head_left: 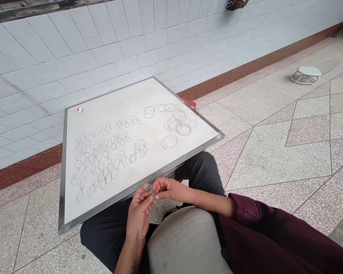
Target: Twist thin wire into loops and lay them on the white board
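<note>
Left hand point(139, 211) and right hand point(169, 190) pinched a thin wire loop point(150, 188) beside the white worktop point(122, 101), figure-8 wires point(120, 139) lay to the left, plain rings point(177, 124) to the right.

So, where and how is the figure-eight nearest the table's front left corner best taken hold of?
Probably pinch the figure-eight at its waist, coming from above on the front side: it lies flat on the table, and its two loops meet there.
</note>
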Action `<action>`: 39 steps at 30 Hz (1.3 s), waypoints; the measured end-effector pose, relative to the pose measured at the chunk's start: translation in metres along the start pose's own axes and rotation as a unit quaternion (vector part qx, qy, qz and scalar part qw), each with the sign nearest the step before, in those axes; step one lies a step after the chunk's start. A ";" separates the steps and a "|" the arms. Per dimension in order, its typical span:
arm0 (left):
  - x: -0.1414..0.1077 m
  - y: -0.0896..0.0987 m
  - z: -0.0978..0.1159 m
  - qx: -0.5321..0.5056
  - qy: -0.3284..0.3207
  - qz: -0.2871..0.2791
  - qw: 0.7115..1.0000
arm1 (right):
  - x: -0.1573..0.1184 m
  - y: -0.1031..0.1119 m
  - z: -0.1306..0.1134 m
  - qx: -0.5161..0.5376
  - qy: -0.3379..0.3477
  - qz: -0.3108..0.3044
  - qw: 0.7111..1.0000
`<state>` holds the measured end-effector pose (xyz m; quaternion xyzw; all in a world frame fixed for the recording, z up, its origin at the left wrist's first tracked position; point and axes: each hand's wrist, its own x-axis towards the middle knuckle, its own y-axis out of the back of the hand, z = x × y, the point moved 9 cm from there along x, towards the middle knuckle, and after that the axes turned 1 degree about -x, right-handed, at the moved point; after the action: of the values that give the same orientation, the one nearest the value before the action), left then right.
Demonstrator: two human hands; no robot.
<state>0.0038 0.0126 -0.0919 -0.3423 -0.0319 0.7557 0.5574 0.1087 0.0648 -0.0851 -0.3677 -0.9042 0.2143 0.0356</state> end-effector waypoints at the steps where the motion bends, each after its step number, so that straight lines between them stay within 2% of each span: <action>1: 0.000 0.000 0.001 0.003 -0.004 0.004 1.000 | 0.000 0.000 0.000 0.001 -0.001 0.000 1.000; 10: -0.003 -0.004 0.008 0.040 -0.042 0.015 0.998 | 0.001 -0.001 0.004 -0.025 -0.018 0.004 1.000; 18: -0.004 -0.008 0.013 0.095 -0.082 0.017 0.992 | 0.002 0.003 -0.001 -0.084 -0.017 0.054 0.995; 25: -0.006 -0.008 0.013 0.131 -0.101 0.024 0.986 | 0.002 0.002 -0.004 -0.063 -0.009 0.062 0.996; 30: -0.007 -0.007 0.014 0.125 -0.108 0.023 0.986 | 0.001 0.003 -0.001 -0.038 -0.028 0.060 0.997; 39: -0.007 -0.009 0.013 0.116 -0.109 0.016 0.987 | 0.000 0.005 0.008 0.066 -0.080 0.059 0.993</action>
<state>0.0051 0.0145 -0.0742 -0.1920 0.0010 0.7960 0.5741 0.1103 0.0646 -0.0938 -0.3989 -0.8647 0.3041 -0.0249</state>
